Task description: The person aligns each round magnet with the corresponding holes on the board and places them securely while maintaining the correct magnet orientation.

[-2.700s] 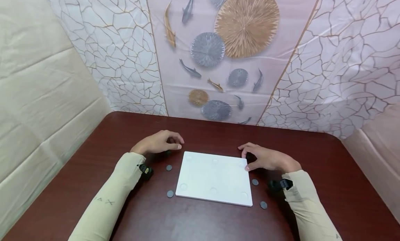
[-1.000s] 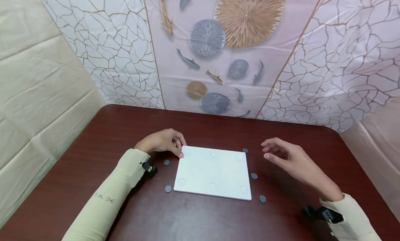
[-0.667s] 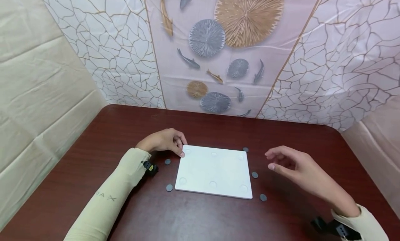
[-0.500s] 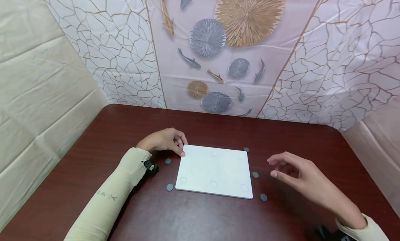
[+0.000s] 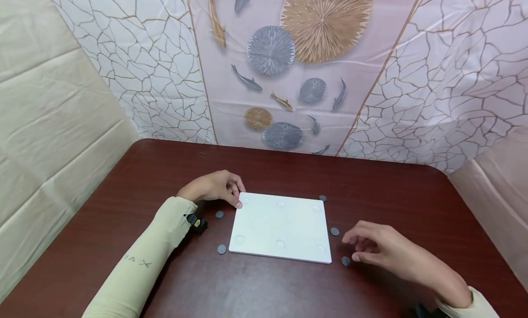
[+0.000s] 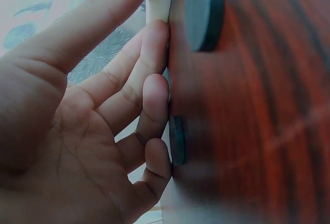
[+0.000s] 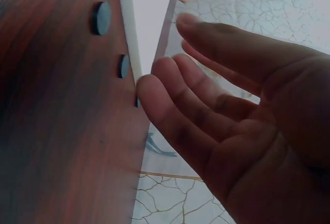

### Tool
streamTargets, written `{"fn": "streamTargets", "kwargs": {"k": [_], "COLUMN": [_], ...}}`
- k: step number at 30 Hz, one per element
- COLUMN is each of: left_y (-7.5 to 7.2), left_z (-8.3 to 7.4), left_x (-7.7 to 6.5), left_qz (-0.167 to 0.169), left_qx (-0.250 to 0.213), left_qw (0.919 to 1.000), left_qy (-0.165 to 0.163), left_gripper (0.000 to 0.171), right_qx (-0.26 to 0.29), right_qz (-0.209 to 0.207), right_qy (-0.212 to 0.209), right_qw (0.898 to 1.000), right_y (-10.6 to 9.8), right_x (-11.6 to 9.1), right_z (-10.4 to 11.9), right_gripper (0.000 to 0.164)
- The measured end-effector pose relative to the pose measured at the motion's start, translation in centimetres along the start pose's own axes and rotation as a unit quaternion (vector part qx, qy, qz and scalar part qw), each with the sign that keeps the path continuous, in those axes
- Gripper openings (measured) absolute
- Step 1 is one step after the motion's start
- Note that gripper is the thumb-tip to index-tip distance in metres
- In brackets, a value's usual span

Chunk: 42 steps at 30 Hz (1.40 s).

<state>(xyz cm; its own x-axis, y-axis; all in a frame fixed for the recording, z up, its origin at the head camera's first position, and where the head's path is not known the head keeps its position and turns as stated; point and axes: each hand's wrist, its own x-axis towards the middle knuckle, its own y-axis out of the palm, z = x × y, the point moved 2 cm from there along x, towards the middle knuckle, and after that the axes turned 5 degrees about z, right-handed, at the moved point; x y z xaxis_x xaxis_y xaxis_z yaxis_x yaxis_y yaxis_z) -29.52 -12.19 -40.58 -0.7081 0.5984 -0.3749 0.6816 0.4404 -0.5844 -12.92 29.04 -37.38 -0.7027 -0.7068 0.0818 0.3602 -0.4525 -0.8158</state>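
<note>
A white rectangular board point(image 5: 280, 226) with several shallow round recesses lies flat on the table. My left hand point(image 5: 216, 187) holds its far left corner, thumb on the top edge and the other fingers curled against the side and tabletop. To the right, my right hand point(image 5: 385, 247) hovers with loosely bent fingers and nothing in them. Its thumb is close to the nearest right-hand grey disc point(image 5: 345, 261). Two more discs lie farther back, a middle disc point(image 5: 334, 232) and a far disc point(image 5: 322, 198). Left of the board are an upper disc point(image 5: 220, 214) and a lower disc point(image 5: 222, 249).
The dark red-brown table point(image 5: 264, 290) has rounded far corners. Behind it hangs a patterned cloth point(image 5: 272, 79), and a pale cloth point(image 5: 53, 125) covers the left side. A small black camera point(image 5: 197, 222) sits on the left wrist.
My left hand has come onto the board's far left corner. The right hand has left the board's right edge, swung out to the right, then come nearer the closest right-hand disc.
</note>
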Motion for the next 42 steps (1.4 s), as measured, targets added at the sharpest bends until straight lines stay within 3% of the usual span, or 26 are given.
{"fn": "streamTargets", "kwargs": {"k": [6,13,22,35,42], "left_y": [0.1,0.2,-0.1,-0.1,-0.1], "left_z": [0.1,0.3,0.2,-0.2,0.0], "left_x": [-0.2,-0.2,-0.4,-0.1,0.2], "left_qz": [-0.004,-0.001,-0.002,0.001,-0.001], "left_qx": [-0.003,-0.004,0.004,0.007,0.012], "left_qw": [1.0,1.0,0.9999,0.9999,0.9999], "left_qy": [-0.008,0.002,0.015,0.012,0.006], "left_gripper": [0.032,0.032,0.032,0.032,0.033], "right_qx": [0.03,0.013,-0.019,-0.045,-0.091], "right_qz": [0.049,0.076,0.094,0.088,0.094], "right_qy": [-0.006,0.023,0.038,0.018,0.052], "right_qw": [0.998,0.997,0.995,0.995,0.99], "right_y": [1.3,1.9,2.0,2.6,2.8], "right_x": [0.3,0.5,1.2,1.1,1.0], "right_z": [-0.5,-0.8,-0.8,-0.8,0.1], "right_gripper": [0.028,0.027,0.027,0.029,0.032]}}
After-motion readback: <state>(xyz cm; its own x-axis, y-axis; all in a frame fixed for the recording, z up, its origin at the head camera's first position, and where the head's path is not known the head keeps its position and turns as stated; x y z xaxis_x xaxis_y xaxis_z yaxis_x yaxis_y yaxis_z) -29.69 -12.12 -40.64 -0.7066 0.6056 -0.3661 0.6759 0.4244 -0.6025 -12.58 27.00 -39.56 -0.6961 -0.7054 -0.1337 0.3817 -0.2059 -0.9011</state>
